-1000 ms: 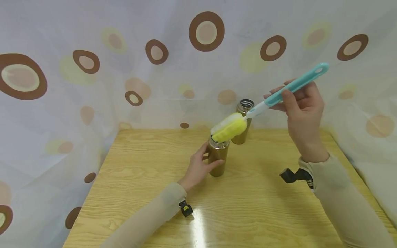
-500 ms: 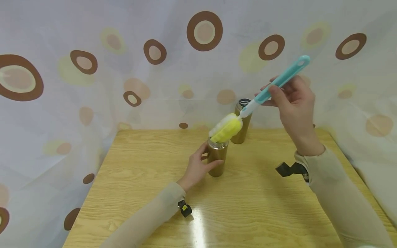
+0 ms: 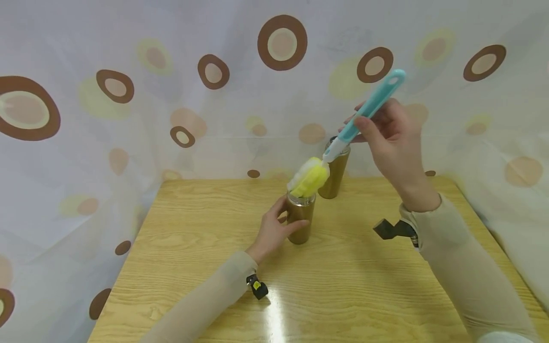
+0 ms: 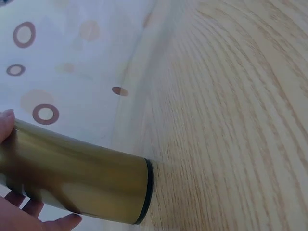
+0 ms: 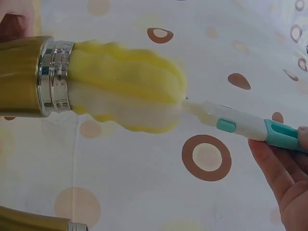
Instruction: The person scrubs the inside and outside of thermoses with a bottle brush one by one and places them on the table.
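Observation:
My left hand (image 3: 274,229) grips a gold metal flask (image 3: 301,224) that stands upright on the table, thumb and fingers round its sides. In the left wrist view the dark base of the flask (image 4: 82,173) meets the tabletop. My right hand (image 3: 394,152) pinches the turquoise handle of a bottle brush (image 3: 371,107) between thumb and fingers. The brush tilts down to the left, its yellow and white sponge head (image 5: 125,86) at the flask's silver mouth. The tip is hidden inside the neck, while most of the sponge shows outside it.
A second gold flask (image 3: 335,174), uncapped, stands behind and to the right, partly covered by the brush and right hand. The wooden table (image 3: 206,209) ends at a patterned cloth (image 3: 240,109) hanging at the back and sides.
My right hand has moved left, and the brush has swung steeper, its sponge now lined up more with the flask's mouth. The left hand and its flask have stayed almost still.

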A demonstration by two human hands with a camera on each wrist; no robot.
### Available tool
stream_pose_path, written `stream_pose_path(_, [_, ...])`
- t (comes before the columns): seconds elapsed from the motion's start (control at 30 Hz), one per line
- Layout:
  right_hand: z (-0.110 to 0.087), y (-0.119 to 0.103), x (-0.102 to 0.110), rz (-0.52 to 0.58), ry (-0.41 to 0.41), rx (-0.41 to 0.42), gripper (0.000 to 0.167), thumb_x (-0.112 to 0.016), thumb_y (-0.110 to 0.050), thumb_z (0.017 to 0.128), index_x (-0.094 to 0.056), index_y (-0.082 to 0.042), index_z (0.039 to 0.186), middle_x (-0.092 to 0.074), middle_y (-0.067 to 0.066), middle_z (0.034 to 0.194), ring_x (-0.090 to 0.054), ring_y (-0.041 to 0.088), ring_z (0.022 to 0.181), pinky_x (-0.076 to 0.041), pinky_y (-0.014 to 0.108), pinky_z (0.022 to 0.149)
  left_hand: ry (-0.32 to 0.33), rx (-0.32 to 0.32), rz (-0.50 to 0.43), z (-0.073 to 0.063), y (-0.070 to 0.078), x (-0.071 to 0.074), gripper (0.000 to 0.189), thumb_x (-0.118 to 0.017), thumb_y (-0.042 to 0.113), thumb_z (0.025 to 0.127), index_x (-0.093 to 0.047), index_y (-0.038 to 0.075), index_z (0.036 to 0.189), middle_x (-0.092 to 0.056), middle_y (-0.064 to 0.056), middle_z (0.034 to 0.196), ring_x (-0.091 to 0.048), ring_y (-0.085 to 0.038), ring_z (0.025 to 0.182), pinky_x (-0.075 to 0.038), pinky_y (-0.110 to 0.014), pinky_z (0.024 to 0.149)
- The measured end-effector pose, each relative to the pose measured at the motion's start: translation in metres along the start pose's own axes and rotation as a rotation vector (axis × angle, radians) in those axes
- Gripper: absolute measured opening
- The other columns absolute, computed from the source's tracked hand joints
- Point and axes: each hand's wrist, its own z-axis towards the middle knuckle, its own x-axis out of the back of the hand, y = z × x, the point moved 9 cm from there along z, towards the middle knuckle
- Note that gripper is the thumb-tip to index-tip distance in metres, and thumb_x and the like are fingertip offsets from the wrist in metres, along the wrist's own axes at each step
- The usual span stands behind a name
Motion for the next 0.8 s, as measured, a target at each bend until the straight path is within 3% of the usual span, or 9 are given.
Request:
stream_pose_path(0.13, [0.001, -0.003, -0.005, -0.036, -0.024, -0.009, 0.017, -0.064, 0.009, 0.098, -0.062, 0.013, 0.115, -0.075, 0.013, 0.097, -0.077, 0.02, 0.085, -0.063, 0.029, 0.073, -0.015, 0.003, -0.054, 0.0, 0.0, -0.002, 0.07, -0.085, 0.019, 0.089, -0.052, 0.021, 0.151, -0.056, -0.001, 0.15, -0.054, -0.027, 0.137, -0.049, -0.044, 0.111])
stream_pose_path(0.43, [0.002, -0.001, -0.015, -0.215, -0.082, 0.032, 0.019, -0.064, 0.004, 0.1, -0.061, 0.017, 0.113, -0.075, 0.01, 0.098, -0.075, 0.013, 0.084, -0.062, 0.024, 0.072, -0.019, 0.006, -0.046, 0.001, 0.0, -0.003, 0.07, -0.085, 0.021, 0.089, -0.052, 0.024, 0.151, -0.057, 0.003, 0.148, -0.056, -0.023, 0.134, -0.051, -0.041, 0.109])
stream_pose_path(0.63, [-0.001, 0.005, -0.02, -0.271, -0.097, -0.001, 0.017, -0.063, 0.008, 0.1, -0.061, 0.016, 0.115, -0.075, 0.011, 0.099, -0.073, 0.013, 0.084, -0.059, 0.022, 0.074, -0.024, 0.001, -0.042, 0.001, 0.0, -0.005, 0.071, -0.086, 0.019, 0.089, -0.053, 0.023, 0.151, -0.057, 0.0, 0.148, -0.056, -0.025, 0.134, -0.051, -0.04, 0.109])
stream_pose_path(0.8, [-0.005, 0.006, -0.024, -0.314, -0.104, -0.008, 0.017, -0.064, 0.012, 0.097, -0.063, 0.013, 0.114, -0.073, -0.001, 0.098, -0.07, 0.011, 0.081, -0.058, 0.021, 0.074, -0.024, -0.009, -0.058, 0.002, -0.001, -0.006, 0.072, -0.085, 0.016, 0.089, -0.052, 0.022, 0.152, -0.057, -0.001, 0.149, -0.056, -0.026, 0.135, -0.05, -0.042, 0.11])
